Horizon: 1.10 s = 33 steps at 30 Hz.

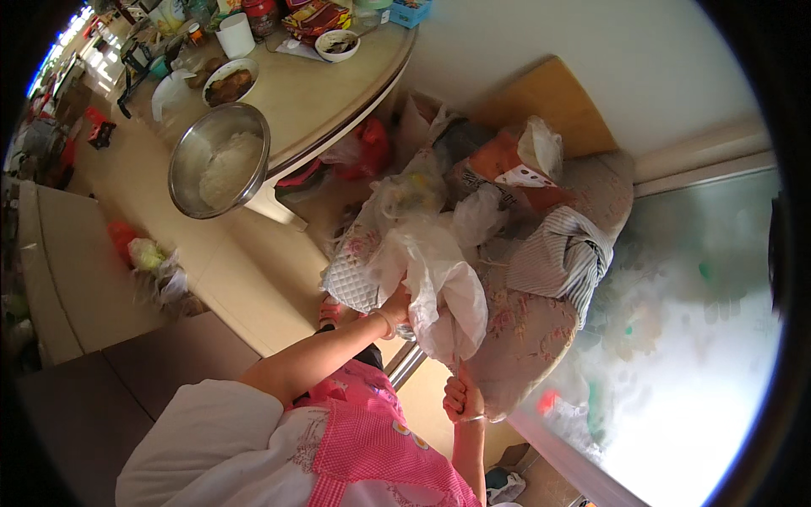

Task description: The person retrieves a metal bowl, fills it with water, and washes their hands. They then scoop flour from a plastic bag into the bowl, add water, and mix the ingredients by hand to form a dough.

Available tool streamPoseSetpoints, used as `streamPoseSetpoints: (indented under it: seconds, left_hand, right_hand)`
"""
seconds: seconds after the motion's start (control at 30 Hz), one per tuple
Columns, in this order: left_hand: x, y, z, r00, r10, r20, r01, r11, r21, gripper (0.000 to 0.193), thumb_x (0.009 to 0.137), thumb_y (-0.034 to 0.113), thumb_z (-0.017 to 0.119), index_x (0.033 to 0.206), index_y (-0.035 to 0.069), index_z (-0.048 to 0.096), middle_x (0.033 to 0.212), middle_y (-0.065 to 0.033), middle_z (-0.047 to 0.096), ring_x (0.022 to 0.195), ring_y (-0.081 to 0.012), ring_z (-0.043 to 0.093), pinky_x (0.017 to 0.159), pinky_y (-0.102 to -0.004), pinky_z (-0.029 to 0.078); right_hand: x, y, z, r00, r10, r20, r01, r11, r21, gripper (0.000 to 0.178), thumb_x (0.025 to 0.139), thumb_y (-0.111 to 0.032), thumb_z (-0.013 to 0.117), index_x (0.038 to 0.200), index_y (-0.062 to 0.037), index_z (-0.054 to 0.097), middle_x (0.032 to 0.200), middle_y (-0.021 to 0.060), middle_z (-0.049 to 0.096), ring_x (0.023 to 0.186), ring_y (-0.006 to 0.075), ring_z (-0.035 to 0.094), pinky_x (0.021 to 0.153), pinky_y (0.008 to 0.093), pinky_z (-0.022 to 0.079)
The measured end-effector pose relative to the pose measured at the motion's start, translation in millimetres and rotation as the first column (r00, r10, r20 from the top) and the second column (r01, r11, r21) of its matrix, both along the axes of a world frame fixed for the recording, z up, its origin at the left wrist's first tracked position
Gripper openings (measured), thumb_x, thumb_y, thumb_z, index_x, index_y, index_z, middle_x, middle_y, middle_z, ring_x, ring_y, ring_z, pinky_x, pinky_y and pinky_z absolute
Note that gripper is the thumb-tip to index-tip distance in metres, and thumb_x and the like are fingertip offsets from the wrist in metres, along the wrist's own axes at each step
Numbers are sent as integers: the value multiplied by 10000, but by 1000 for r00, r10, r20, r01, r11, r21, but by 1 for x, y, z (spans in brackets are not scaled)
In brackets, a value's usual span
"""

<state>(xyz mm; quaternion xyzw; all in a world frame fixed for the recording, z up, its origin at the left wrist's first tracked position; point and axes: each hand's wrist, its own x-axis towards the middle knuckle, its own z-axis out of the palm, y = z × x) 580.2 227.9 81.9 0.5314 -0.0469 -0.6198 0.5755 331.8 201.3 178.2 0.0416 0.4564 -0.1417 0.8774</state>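
Observation:
A thin white plastic bag [439, 287] hangs crumpled in front of me, over a chair with a floral cushion [528, 338]. My left hand [397, 306] grips the bag's left side, its fingertips partly hidden by the plastic. Lower down, my right hand [463, 397] is closed in a fist around the bag's bottom corner. More clear plastic bags [414, 194] are heaped just behind the white one. Beside them on the chair lie a striped cloth [562, 258] and an orange and white paper bag [515, 173].
A round table [338, 93] stands at the far left. Near its edge are a large steel bowl [190, 160] with pale contents, a bowl of brown food [230, 83], a white cup [235, 36] and a small bowl [337, 46]. A frosted glass panel [676, 338] borders the right side.

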Motion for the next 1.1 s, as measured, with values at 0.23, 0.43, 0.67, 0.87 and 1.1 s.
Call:
streamPoseSetpoints:
  seconds: [0.23,0.43,0.67,0.87,1.1]
  left_hand:
    - [1,4,-8,985,6,-171,-8,1000,-11,877,750,173,737,1420,206,172,1292,-44,459,1099,-201,536,802,-385,512]
    - [6,0,-11,997,44,-62,-41,998,47,533,830,240,651,1272,147,368,1154,-61,546,991,-192,585,726,-350,534]
    - [14,-11,-51,994,-40,-100,27,992,-124,820,724,141,738,1396,167,270,1300,-39,430,1135,-172,462,906,-321,436]
    - [5,1,-64,998,27,-59,-24,998,51,721,782,235,690,1359,209,258,1262,-39,466,1100,-210,511,831,-376,493]
    - [12,-12,-59,983,94,-155,-53,967,250,491,865,515,501,1268,262,379,1198,-26,528,1038,-208,559,703,-410,511]
  right_hand:
    - [1,22,-7,894,218,-391,-360,869,-340,336,960,-128,447,1293,-163,473,534,-54,287,375,38,219,297,191,193]
    - [-9,32,-17,998,-58,33,61,995,-81,340,972,-167,428,1310,-160,462,538,-54,271,382,46,218,303,199,165]
    - [32,50,-19,948,47,-316,-176,903,-392,321,946,-128,421,1256,-170,496,522,-64,235,375,41,221,294,198,163]
    - [13,39,-5,968,98,-230,-166,940,-297,359,979,-175,395,1332,-222,427,525,-61,226,376,42,216,292,193,173]
    - [-7,52,1,995,100,0,-98,968,-229,385,986,-263,409,1362,-184,393,526,-56,224,378,48,205,304,194,188]
